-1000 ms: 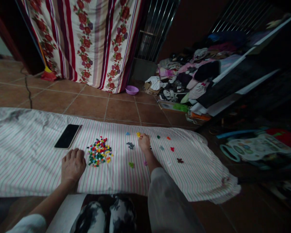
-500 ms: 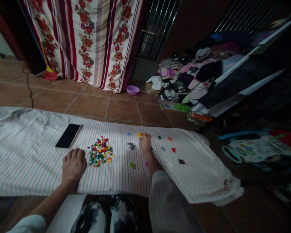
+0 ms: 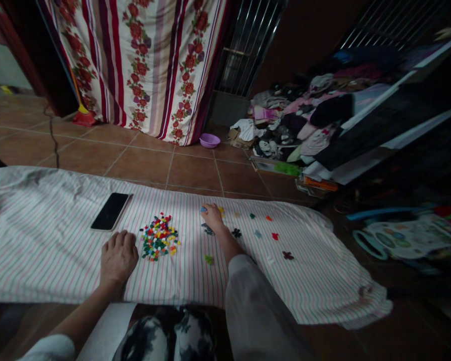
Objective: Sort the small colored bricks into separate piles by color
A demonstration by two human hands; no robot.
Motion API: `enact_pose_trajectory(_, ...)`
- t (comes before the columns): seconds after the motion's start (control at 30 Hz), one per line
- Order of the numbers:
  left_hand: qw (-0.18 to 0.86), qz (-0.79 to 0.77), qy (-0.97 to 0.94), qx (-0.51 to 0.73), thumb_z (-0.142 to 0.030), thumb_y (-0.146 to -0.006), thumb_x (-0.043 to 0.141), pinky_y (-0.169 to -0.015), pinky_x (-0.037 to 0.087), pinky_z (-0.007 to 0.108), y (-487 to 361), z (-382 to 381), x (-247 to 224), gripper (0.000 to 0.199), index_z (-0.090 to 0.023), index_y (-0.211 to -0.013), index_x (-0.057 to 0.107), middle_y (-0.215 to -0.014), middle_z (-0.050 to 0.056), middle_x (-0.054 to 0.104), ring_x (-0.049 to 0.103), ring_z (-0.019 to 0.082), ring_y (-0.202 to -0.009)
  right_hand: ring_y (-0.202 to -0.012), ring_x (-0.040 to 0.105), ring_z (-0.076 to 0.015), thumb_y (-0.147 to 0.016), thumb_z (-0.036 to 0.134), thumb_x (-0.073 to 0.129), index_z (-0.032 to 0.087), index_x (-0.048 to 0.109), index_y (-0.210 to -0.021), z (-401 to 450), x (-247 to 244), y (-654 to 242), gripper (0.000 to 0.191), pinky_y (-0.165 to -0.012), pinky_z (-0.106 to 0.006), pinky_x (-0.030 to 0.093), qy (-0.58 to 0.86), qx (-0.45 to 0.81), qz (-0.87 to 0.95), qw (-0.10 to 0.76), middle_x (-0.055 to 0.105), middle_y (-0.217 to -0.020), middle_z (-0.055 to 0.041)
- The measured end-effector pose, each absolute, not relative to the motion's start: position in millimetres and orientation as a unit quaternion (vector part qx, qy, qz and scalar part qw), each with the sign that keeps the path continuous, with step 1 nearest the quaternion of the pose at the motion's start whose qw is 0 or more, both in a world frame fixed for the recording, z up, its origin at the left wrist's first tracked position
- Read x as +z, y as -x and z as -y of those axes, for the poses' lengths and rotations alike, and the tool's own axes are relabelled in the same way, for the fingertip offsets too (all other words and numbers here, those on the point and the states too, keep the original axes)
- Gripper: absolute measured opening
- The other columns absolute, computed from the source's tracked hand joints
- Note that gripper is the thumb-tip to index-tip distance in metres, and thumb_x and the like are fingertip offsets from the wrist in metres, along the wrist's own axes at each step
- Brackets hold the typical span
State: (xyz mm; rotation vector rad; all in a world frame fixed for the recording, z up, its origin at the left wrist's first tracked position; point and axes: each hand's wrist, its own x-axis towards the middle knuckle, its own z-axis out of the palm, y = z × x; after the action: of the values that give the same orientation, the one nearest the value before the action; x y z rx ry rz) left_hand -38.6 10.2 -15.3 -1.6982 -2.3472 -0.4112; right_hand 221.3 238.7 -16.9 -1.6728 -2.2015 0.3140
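Above a tiled floor (image 3: 146, 163), on the cloth-covered bench (image 3: 52, 240), the right hand (image 3: 204, 209) bunches its fingertips at one blue group (image 3: 202, 209) near the far edge, grip unclear. Eleven other colour groups (image 3: 275, 236) show around and rightward; leftward lie one mixed heap (image 3: 160, 238), the left hand (image 3: 118, 256), palm down, fingers loosely together, and one phone (image 3: 110, 212).
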Motion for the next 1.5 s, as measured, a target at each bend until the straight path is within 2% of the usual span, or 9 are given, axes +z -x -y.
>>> enact_pose_trajectory(0.27,0.117,0.795,0.578,-0.141,-0.024,-0.089,0.041,-0.089,0.038,0.043,39,-11,-16,0.026,-0.017,-0.103,0.062,-0.123,0.013,0.062,0.050,0.031,-0.118,-0.087,0.061,-0.0163,-0.084,0.009,0.058,0.021,0.075,-0.098,-239,-23,-196,0.026,-0.080,-0.024,0.045,0.567,0.122,0.790,0.196,0.069,-0.099,-0.0068)
enact_pose_trajectory(0.53,0.120,0.793,0.583,-0.133,-0.023,-0.089,0.040,-0.090,0.037,0.042,38,-11,-16,0.026,-0.017,-0.104,0.061,-0.123,0.012,0.061,0.050,0.030,-0.119,-0.089,0.062,-0.0154,-0.086,0.010,0.057,0.025,0.074,-0.106,-236,-24,-206,0.030,-0.081,-0.024,0.046,0.559,0.141,0.792,0.199,0.068,-0.105,-0.0057)
enact_pose_trajectory(0.67,0.119,0.795,0.580,-0.131,-0.023,-0.090,0.039,-0.091,0.037,0.042,38,-10,-16,0.027,-0.017,-0.104,0.062,-0.123,0.012,0.062,0.050,0.030,-0.119,-0.085,0.062,-0.0141,-0.087,0.018,0.061,0.024,0.071,-0.112,-234,-19,-206,0.028,-0.080,-0.023,0.046,0.556,0.152,0.793,0.195,0.067,-0.111,-0.0064)
enact_pose_trajectory(0.77,0.126,0.793,0.582,-0.133,-0.024,-0.090,0.039,-0.090,0.038,0.042,38,-10,-16,0.028,-0.017,-0.105,0.062,-0.123,0.012,0.062,0.050,0.030,-0.119,-0.091,0.061,-0.0167,-0.086,0.025,0.064,0.024,0.071,-0.107,-233,-16,-196,0.022,-0.080,-0.025,0.045,0.574,0.127,0.789,0.179,0.067,-0.108,-0.0065)
enact_pose_trajectory(0.87,0.130,0.790,0.584,-0.136,-0.023,-0.090,0.040,-0.089,0.039,0.042,39,-11,-17,0.027,-0.016,-0.105,0.062,-0.122,0.012,0.062,0.050,0.030,-0.118,-0.096,0.060,-0.0174,-0.089,0.025,0.062,0.024,0.070,-0.101,-234,-13,-189,0.015,-0.081,-0.026,0.043,0.597,0.103,0.782,0.146,0.066,-0.106,-0.0057)
enact_pose_trajectory(1.1,0.132,0.791,0.582,-0.132,-0.023,-0.090,0.042,-0.089,0.039,0.042,41,-11,-19,0.026,-0.017,-0.105,0.062,-0.123,0.012,0.062,0.051,0.030,-0.117,-0.101,0.059,-0.0158,-0.093,0.021,0.053,0.021,0.066,-0.106,-235,-5,-200,0.018,-0.087,-0.025,0.040,0.597,0.105,0.790,0.092,0.064,-0.111,-0.0059)
enact_pose_trajectory(1.23,0.124,0.793,0.582,-0.128,-0.023,-0.090,0.042,-0.089,0.039,0.042,39,-11,-16,0.025,-0.017,-0.104,0.062,-0.123,0.012,0.062,0.051,0.029,-0.118,-0.100,0.060,-0.0157,-0.091,0.016,0.054,0.021,0.066,-0.109,-236,-4,-203,0.022,-0.087,-0.025,0.041,0.593,0.123,0.789,0.104,0.064,-0.112,-0.0059)
enact_pose_trajectory(1.37,0.119,0.795,0.581,-0.128,-0.023,-0.090,0.042,-0.089,0.039,0.042,38,-11,-14,0.025,-0.017,-0.103,0.062,-0.122,0.012,0.062,0.051,0.029,-0.118,-0.098,0.060,-0.0150,-0.090,0.017,0.055,0.021,0.065,-0.116,-232,-3,-207,0.028,-0.087,-0.024,0.043,0.577,0.136,0.791,0.151,0.064,-0.115,-0.0060)
enact_pose_trajectory(1.5,0.122,0.795,0.580,-0.128,-0.023,-0.090,0.040,-0.089,0.039,0.042,39,-11,-15,0.026,-0.017,-0.103,0.062,-0.123,0.012,0.062,0.050,0.030,-0.119,-0.098,0.060,-0.0161,-0.096,0.021,0.044,0.019,0.068,-0.111,-214,1,-221,0.028,-0.086,-0.024,0.043,0.630,0.092,0.751,0.174,0.065,-0.109,-0.0077)
